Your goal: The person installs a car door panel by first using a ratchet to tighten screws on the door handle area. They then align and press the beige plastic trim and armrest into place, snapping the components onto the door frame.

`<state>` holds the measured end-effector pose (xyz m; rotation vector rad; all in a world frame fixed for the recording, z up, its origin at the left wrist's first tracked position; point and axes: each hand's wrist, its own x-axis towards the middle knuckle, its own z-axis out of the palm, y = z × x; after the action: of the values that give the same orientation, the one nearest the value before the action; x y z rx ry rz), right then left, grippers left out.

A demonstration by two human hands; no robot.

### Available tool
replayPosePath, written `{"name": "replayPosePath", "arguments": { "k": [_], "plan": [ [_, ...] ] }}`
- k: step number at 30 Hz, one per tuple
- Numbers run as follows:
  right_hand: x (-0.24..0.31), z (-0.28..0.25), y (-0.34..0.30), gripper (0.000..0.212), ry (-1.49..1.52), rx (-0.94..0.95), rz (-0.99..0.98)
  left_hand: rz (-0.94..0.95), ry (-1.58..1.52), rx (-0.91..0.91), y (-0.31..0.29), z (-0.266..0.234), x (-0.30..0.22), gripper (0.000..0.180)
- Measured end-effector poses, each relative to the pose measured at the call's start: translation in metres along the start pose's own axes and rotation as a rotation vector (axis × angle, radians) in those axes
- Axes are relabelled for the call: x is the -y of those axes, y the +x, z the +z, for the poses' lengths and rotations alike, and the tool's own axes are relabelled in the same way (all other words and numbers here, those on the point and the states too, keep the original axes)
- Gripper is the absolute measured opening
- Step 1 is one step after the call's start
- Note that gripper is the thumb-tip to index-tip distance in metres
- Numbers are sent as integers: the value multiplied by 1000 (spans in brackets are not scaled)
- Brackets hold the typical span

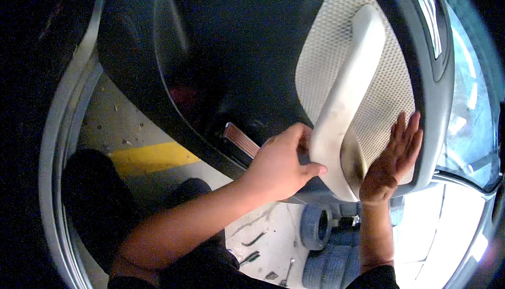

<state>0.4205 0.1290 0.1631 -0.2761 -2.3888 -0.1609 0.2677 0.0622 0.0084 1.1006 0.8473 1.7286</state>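
A dark car door panel (pixel 231 52) fills the middle of the view, with a cream dimpled insert (pixel 326 52) set into it. Across the insert runs a smooth whitish door pull handle (pixel 347 89), smudged near its lower end. My left hand (pixel 281 160) grips that lower end from the left, its thumb in front and its other fingers curled behind the edge, partly hidden. On the other side of the handle, my right hand (pixel 392 163) lies flat with fingers stretched along the insert's right edge, holding nothing.
A ribbed reddish reflector (pixel 242 139) sits on the door's edge beside my left hand. Below are a yellow floor stripe (pixel 152 158), several stacked tires (pixel 326 265) and some small tools (pixel 250 258) on the pale floor. The window glass (pixel 465 99) is at right.
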Motion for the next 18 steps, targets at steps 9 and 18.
{"name": "replayPosePath", "arguments": {
  "k": [9, 18],
  "plan": [
    [48, -74, -178, 54, -655, -123, 526, 827, 786, -82, -27, -11, -84, 50],
    [59, -72, -227, 60, -585, -518, 1051, 563, 1716, 533, 20, 26, -151, 38]
  ]
}}
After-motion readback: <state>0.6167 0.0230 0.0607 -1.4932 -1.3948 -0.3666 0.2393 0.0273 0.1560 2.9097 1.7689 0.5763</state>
